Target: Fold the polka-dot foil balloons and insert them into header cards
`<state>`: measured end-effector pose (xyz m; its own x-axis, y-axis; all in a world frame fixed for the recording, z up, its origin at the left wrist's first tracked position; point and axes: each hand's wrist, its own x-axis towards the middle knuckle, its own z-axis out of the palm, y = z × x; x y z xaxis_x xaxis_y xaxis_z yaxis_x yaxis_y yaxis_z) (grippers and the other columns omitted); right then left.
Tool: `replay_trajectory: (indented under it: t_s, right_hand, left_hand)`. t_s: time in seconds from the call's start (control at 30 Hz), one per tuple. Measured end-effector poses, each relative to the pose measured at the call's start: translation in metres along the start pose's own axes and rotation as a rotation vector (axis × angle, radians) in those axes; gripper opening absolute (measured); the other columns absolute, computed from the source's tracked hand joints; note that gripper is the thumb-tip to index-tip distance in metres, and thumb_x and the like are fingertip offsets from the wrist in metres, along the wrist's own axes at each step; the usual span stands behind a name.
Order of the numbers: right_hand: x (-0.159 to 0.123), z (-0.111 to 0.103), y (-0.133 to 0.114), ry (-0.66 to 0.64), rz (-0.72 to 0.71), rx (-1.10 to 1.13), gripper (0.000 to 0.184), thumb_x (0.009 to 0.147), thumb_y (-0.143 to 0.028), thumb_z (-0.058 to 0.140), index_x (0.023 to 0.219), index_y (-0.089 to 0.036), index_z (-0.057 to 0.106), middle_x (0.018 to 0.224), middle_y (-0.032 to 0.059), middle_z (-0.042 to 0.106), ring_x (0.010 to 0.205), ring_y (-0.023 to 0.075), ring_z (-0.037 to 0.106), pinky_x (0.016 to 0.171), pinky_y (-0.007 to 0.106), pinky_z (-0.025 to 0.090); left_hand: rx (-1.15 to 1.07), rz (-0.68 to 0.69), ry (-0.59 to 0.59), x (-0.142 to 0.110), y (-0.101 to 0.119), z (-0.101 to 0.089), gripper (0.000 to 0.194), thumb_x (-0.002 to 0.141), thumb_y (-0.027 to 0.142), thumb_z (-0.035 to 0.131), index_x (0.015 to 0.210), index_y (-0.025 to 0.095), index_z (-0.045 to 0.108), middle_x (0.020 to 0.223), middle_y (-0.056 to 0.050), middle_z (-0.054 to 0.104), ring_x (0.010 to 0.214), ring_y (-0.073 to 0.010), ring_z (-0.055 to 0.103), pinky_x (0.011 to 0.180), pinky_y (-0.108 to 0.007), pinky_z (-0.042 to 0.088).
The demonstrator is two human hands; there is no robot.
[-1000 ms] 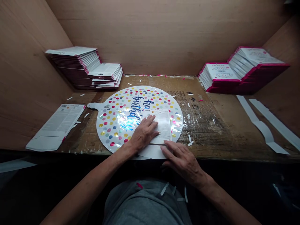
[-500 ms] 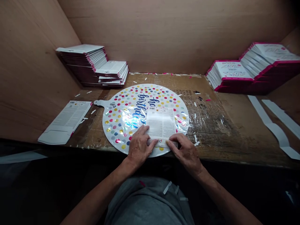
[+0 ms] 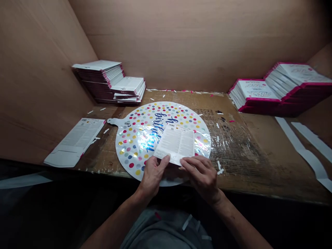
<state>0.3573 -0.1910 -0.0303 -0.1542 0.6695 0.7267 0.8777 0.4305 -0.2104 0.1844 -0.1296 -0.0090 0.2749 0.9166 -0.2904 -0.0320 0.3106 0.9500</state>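
A white printed card packet (image 3: 176, 141) is held above the near part of a flat round foil balloon (image 3: 135, 138) with coloured dots and blue birthday lettering. My left hand (image 3: 153, 173) grips the packet's lower left corner, its thumb on top and the fingers underneath. My right hand (image 3: 202, 174) pinches the lower right edge, with the fingertips on the near flap. The balloon lies on the cardboard-covered table, its tail pointing left. Its near edge reaches past the table's front edge.
Stepped stacks of pink-edged packets stand at the back left (image 3: 103, 83) and back right (image 3: 282, 86). A flat pile of printed cards (image 3: 75, 141) lies at the left. White paper strips (image 3: 301, 148) lie at the right. Small paper scraps (image 3: 220, 171) dot the table. Wooden panels (image 3: 181, 41) enclose the back and sides.
The packet has been lifted off the balloon and tilted slightly. My left hand has moved from lying beside it to gripping its corner. The view has shifted a little upward.
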Motion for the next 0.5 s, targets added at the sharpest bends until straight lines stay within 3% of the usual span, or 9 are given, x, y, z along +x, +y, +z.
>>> replay_trajectory:
  t_s: [0.07,0.17,0.27,0.37,0.43,0.5]
  right_hand:
    - [0.021,0.017,-0.001,-0.084,0.036,-0.011,0.015,0.095,-0.028,0.060,0.105,-0.020,0.068,0.100,0.0078,0.072,0.094,0.0212,0.063,0.089,0.037,0.047]
    - [0.050,0.039,-0.004,-0.259,0.143,-0.065,0.020,0.097,-0.035,0.055,0.093,-0.018,0.065,0.091,0.0083,0.069,0.085,0.0218,0.061,0.078,0.035,0.045]
    - [0.076,0.053,-0.009,-0.411,0.151,-0.135,0.020,0.097,-0.031,0.053,0.082,-0.019,0.060,0.078,0.0060,0.064,0.070,0.0195,0.058,0.062,0.031,0.040]
    - [0.095,0.065,-0.015,-0.559,0.063,-0.168,0.017,0.092,-0.021,0.053,0.076,-0.020,0.058,0.070,0.0046,0.062,0.059,0.0177,0.055,0.053,0.030,0.033]
    - [0.105,0.074,-0.016,-0.604,0.016,-0.139,0.017,0.088,-0.016,0.054,0.072,-0.021,0.056,0.066,0.0032,0.060,0.056,0.0166,0.054,0.050,0.030,0.030]
    - [0.113,0.082,-0.014,-0.571,0.009,-0.031,0.019,0.088,-0.017,0.055,0.070,-0.021,0.054,0.066,0.0015,0.060,0.056,0.0152,0.054,0.050,0.028,0.031]
  left_hand:
    - [-0.176,-0.021,0.034,0.012,0.003,-0.001,0.049,0.070,0.054,0.076,0.093,0.012,0.068,0.082,-0.008,0.073,0.064,-0.0189,0.069,0.060,-0.029,0.056]
    - [-0.261,0.052,0.143,0.031,0.001,-0.006,0.049,0.066,0.047,0.080,0.100,0.014,0.067,0.091,-0.007,0.074,0.072,-0.0186,0.070,0.067,-0.029,0.057]
    - [-0.157,0.122,0.254,0.042,-0.003,-0.016,0.045,0.070,0.047,0.077,0.101,0.016,0.067,0.095,-0.008,0.074,0.084,-0.0207,0.070,0.074,-0.029,0.056]
    - [0.004,0.162,0.300,0.045,-0.004,-0.028,0.038,0.076,0.050,0.072,0.094,0.017,0.069,0.091,-0.007,0.074,0.086,-0.0218,0.070,0.074,-0.028,0.056]
    - [0.079,0.157,0.315,0.046,-0.003,-0.039,0.036,0.079,0.052,0.069,0.082,0.017,0.069,0.082,-0.006,0.073,0.079,-0.0215,0.069,0.067,-0.026,0.055]
    - [0.098,0.147,0.306,0.048,0.002,-0.050,0.039,0.080,0.055,0.066,0.077,0.017,0.067,0.074,-0.005,0.071,0.070,-0.0207,0.068,0.060,-0.026,0.055]
